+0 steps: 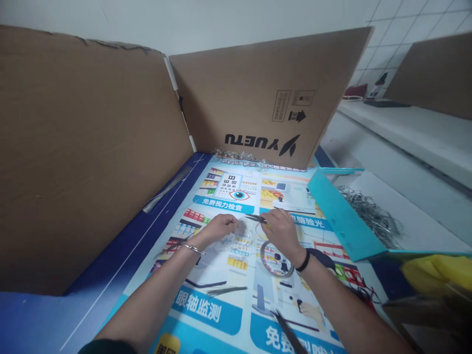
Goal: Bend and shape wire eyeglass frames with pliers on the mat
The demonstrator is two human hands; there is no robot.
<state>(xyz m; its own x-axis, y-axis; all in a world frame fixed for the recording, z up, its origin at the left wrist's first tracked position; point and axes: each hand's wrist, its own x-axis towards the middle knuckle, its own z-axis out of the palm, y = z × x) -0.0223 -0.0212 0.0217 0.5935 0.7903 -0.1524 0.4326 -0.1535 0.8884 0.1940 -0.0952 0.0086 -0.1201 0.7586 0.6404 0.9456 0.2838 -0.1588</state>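
Observation:
My left hand (221,227) is closed, its thumb and fingertips pinching a loose, pale, see-through loop of fine wire (241,238); its exact shape is blurred. Opposite it, my right hand (282,231) is wrapped round a pair of pliers (255,218) with dark jaws and a yellow part at the grip. The jaws point left, just above the fine wire; whether they touch it I cannot tell. Below my right hand lies a coil of grey wire (262,258). Cut lengths of thin wire (226,291) rest nearer to me, below my left hand.
A dark, pointed metal tool (287,332) lies at the front edge. At right, a turquoise-edged box (339,226) holds tangled wire pieces (368,211). Cardboard panels (258,88) wall the back and left. Clear-looking scraps (236,155) lie along the back panel; a wire bundle (165,189) lies left.

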